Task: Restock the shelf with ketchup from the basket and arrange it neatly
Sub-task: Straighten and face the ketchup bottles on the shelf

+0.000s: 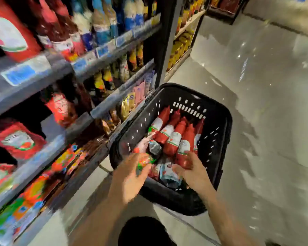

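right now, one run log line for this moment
stage: picking from basket | left hand: grips small red pack | right hand: on ketchup bottle | shelf: not yet restocked

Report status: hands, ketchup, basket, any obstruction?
Both hands in basket. Left hand grip on small red-green pack; right hand on a ketchup bottle. Bottles lie in a row. Loose pouches crowd the near end.

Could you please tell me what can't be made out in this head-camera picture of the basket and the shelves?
- Shelf goods: motion blur, labels unreadable.
- Left hand: smeared; the red and green item at its fingers can't be identified.
- Basket contents near the right hand: partly covered by both hands.
- Ketchup bottles: labels too small.
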### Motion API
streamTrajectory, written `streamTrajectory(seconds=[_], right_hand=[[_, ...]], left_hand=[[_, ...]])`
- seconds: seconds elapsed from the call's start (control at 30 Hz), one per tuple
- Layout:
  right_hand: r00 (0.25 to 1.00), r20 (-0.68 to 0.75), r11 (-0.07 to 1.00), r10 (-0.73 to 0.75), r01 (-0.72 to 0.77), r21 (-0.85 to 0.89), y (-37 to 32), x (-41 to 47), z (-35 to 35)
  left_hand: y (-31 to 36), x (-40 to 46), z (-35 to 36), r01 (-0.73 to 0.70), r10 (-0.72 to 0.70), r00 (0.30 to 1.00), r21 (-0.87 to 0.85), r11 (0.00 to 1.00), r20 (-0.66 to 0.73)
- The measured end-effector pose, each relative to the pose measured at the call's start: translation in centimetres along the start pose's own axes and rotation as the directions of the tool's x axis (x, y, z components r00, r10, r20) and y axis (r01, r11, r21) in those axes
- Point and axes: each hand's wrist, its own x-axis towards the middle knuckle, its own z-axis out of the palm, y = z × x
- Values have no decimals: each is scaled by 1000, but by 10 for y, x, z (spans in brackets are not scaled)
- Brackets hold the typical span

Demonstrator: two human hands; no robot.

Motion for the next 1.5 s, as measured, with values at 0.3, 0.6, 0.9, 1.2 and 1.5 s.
streamTrajectory(seconds=[0.3, 0.6, 0.9, 1.2, 1.5], right_hand=[[955, -294, 933, 33, -136, -334, 55, 112, 17], [937, -294, 888, 187, -289, -357, 76, 134, 34], [949, -310, 978, 51, -111, -179, 54, 122, 28], [926, -334, 984, -175, 176, -28, 38, 109, 6], [896, -419, 972, -145, 209, 110, 42, 108, -22]], left_hand=[[-69, 10, 73, -272, 291, 956, 483, 832, 37], [-62, 12, 69, -268, 294, 955, 509, 818, 30], [-52, 18, 64, -225, 54, 959, 635, 739, 277], [-27, 34, 71, 63, -169, 970, 498, 865, 172], [-14, 128, 163, 353, -415, 852, 237, 905, 318]])
